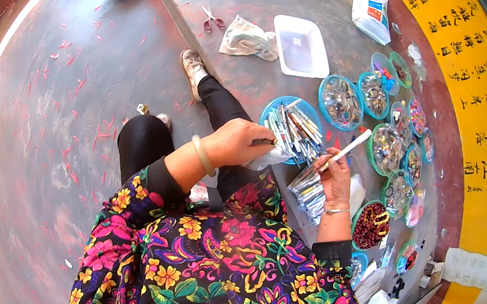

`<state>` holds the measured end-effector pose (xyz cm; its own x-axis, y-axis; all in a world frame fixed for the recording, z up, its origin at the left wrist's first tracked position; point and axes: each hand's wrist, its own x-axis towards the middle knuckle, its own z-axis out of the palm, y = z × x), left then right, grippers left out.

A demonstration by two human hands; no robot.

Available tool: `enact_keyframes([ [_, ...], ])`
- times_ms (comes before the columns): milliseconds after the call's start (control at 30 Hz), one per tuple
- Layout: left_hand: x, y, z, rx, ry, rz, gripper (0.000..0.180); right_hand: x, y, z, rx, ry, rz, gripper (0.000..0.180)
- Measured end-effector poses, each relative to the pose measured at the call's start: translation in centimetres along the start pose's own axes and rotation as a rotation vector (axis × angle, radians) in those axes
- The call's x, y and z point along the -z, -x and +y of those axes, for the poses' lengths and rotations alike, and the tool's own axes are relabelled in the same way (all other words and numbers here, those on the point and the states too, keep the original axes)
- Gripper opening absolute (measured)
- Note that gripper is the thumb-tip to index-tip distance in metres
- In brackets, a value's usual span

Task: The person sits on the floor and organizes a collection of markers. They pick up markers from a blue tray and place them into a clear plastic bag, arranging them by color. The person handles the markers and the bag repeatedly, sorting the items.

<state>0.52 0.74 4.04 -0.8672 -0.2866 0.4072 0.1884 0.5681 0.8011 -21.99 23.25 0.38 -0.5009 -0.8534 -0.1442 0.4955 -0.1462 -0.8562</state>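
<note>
White pen (pixel 350 147) pinched in right hand (pixel 336 179), clear plastic (pixel 275 157) gripped in left hand (pixel 235 142), both hands curled

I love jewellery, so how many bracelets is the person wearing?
2: a pale bangle around the left wrist and a thin silvery bracelet around the right wrist. The sleeves might hide more.

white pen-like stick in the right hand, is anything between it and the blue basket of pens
Nothing visible stands between the white pen-like stick in the right hand and the blue basket. The left hand and clear plastic overlap the basket's near-left edge in view.
</note>
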Motion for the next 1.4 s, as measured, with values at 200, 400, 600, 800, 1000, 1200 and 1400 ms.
enact_keyframes([
  [200,0.3,0.5,-0.2,-0.008,-0.009,0.019,0.015,-6.0,0.1,-2.2,0.074,0.207,0.067,0.02],
  [400,0.2,0.7,-0.9,-0.008,0.002,0.042,0.016,-8.9,1.6,-3.3,0.03,-0.097,-0.176,0.026],
  [600,0.2,0.9,-1.5,0.023,0.006,0.07,0.018,-13.8,2.2,-2.8,0.018,-0.139,0.013,0.034],
  [800,0.4,0.9,-1.5,0.016,0.015,0.101,0.018,-12.5,2.0,-3.0,-0.07,-0.119,-0.079,0.04],
  [1000,0.5,0.9,-1.5,0.061,0.049,0.091,0.019,-15.3,2.1,-3.2,0.085,0.151,0.062,0.071],
  [1200,0.6,0.9,-1.5,0.041,0.067,0.094,0.019,-14.7,1.5,-4.3,0.259,0.281,0.081,0.091],
  [1400,0.4,0.9,-1.7,0.021,0.104,0.085,0.017,-16.0,0.5,-5.1,0.409,0.277,0.153,0.067],
])
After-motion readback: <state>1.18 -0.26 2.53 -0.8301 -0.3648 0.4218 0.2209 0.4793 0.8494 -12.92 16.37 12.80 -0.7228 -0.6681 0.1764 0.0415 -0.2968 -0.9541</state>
